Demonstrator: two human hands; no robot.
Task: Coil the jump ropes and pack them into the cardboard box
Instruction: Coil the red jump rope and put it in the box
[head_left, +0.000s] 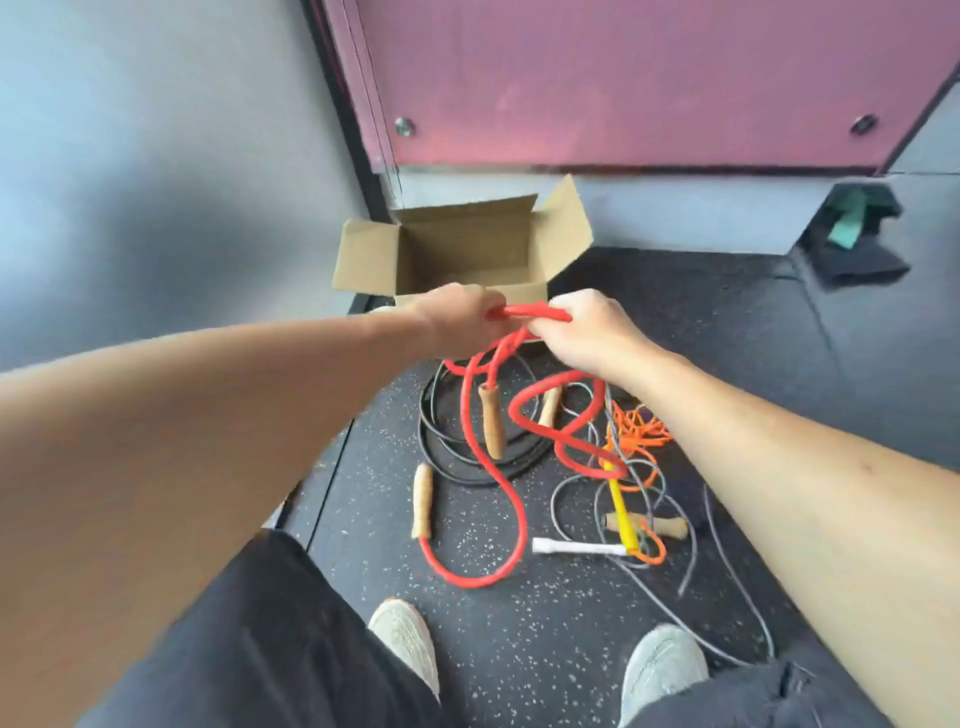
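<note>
At frame centre, the left grip (460, 314) and right grip (592, 327) are both clamped on a bunched red jump rope (535, 313), seemingly several strands; its loops trail to the floor (519, 649) below. The open cardboard box (467, 244) sits just behind, upper centre.

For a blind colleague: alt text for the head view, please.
Left hand and right hand grip a red jump rope with wooden handles before an open brown cardboard box. Black rope, grey rope and orange rope lie tangled on the dark speckled floor.
</note>
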